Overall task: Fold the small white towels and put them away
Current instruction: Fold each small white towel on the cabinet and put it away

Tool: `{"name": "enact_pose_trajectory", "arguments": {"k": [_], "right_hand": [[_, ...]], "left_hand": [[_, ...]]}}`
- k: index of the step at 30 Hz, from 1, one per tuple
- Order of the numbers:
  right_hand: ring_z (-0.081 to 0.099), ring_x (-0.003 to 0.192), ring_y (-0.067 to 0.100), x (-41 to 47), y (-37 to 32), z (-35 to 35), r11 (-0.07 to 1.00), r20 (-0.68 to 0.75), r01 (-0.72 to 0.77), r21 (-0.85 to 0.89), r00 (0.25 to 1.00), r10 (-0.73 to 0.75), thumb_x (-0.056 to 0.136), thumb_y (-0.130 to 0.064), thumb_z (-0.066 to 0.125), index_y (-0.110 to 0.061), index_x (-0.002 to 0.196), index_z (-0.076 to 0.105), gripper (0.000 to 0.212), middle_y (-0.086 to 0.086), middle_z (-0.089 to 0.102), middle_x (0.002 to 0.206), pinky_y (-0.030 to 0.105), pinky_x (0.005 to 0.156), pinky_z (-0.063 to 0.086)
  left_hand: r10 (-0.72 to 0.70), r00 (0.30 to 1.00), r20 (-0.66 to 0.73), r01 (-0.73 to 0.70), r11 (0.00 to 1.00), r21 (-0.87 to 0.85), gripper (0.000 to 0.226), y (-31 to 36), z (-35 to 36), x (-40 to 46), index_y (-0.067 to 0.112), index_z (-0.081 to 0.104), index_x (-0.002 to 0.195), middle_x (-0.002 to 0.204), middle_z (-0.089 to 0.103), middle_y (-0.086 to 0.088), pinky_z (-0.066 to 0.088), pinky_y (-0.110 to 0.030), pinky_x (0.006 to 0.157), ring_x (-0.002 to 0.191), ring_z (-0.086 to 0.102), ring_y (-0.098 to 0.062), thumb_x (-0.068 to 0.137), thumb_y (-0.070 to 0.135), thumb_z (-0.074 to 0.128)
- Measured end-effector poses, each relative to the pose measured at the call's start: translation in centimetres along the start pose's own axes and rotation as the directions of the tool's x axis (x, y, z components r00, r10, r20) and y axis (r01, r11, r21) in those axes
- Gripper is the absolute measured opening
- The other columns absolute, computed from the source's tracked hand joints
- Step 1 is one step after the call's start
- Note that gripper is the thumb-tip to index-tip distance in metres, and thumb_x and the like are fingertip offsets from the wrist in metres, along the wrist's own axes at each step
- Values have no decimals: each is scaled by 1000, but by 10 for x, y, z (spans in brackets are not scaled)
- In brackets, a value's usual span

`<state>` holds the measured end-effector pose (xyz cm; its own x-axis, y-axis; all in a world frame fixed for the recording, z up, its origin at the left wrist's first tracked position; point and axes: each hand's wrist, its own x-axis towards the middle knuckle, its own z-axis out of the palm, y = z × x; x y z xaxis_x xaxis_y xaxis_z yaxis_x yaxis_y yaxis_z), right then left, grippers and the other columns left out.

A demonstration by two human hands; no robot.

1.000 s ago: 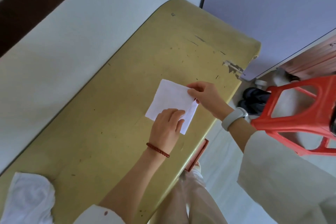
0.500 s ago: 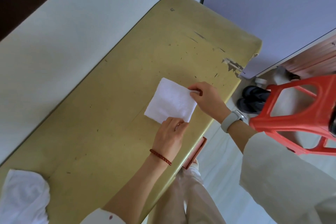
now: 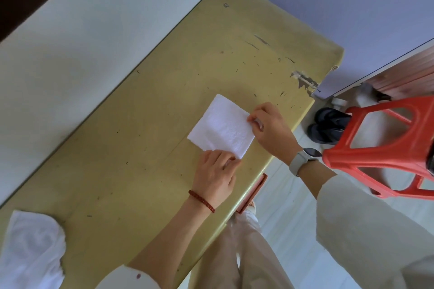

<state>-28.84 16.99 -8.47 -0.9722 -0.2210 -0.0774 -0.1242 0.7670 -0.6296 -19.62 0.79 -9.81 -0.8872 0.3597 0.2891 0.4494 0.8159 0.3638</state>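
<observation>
While both hands work at it, a small white towel (image 3: pixel 222 128) lies flat and folded to a neat square on the yellow tabletop (image 3: pixel 145 148), close to the long edge where the person stands and nearer the rounded far end. The left hand (image 3: pixel 215 177), a red bead bracelet (image 3: pixel 201 200) at its wrist, has its fingers curled down over the towel's near corner, pinching it against the wood. The right hand (image 3: pixel 270 129), with a pale watch (image 3: pixel 301 163) on the wrist, pinches the corner toward the table's edge between thumb and fingertips. A heap of unfolded white towels (image 3: pixel 30 251) sits at the tabletop's near left end, well apart from the folded one. Beyond the edge stands a red plastic stool (image 3: pixel 380 148), with dark shoes (image 3: pixel 328 124) on the floor beside it.
</observation>
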Motion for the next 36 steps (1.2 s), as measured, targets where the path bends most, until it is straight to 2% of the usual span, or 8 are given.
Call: {"name": "enact_pose_trajectory", "arguments": {"k": [6,10,14,19,22,26,30,36], "right_hand": [[50,104,25,-1,-4,3,949,-199,227,-218,942,-271,83,-9,44,-4,94,66,24,15,62,107,45,86,44],[44,127,29,10,-18,17,800,8,412,-436,891,-454,81,-8,38,-7,118,58,42,13,54,131,54,105,31],[43,129,30,18,-31,34,742,176,383,-551,922,-346,88,-23,33,-11,128,52,46,11,47,139,57,103,32],[38,132,33,12,-18,46,732,233,340,-590,940,-249,96,-39,16,-14,139,35,54,15,38,144,51,109,21],[40,131,33,13,-20,41,735,231,338,-588,941,-248,97,-38,13,-12,137,37,53,17,40,143,54,108,27],[51,119,33,-13,-24,32,780,96,413,-470,902,-420,88,-28,41,-8,117,57,38,18,55,128,53,102,35],[59,93,31,-65,-31,34,824,38,437,-361,890,-455,76,-30,59,-9,95,59,28,11,62,101,39,80,40],[52,109,32,-67,-20,43,910,-77,317,-268,934,-348,85,-11,53,-2,90,59,12,17,60,104,39,95,46]], "left_hand": [[-64,995,-74,65,998,13,19,-7,-11,-4,16,69,83,97,67,2,37,-39,84,95,53,-16,75,14,53],[-362,930,61,339,911,237,41,-19,-11,3,10,53,123,134,51,-7,27,-52,98,126,45,-23,87,26,40],[-484,842,238,413,862,293,60,-30,-8,1,4,39,135,142,42,-11,26,-65,98,131,41,-25,88,39,30],[-461,836,296,376,876,302,65,-40,-9,-3,2,30,140,147,33,-12,12,-62,101,135,33,-24,88,42,27],[-471,824,314,424,881,210,63,-44,-15,0,6,25,143,152,21,-6,6,-60,106,140,19,-21,89,37,17],[-361,919,161,352,932,80,43,-61,-27,-6,15,46,124,126,56,-8,34,-63,94,121,48,-26,84,16,33],[-241,970,33,240,970,26,29,-74,-32,-12,23,51,105,101,61,-5,42,-49,89,95,46,-17,79,13,43],[-190,980,-60,196,975,102,9,-74,-32,-18,15,63,78,69,59,-2,33,-34,83,77,48,-21,76,15,54]]}}
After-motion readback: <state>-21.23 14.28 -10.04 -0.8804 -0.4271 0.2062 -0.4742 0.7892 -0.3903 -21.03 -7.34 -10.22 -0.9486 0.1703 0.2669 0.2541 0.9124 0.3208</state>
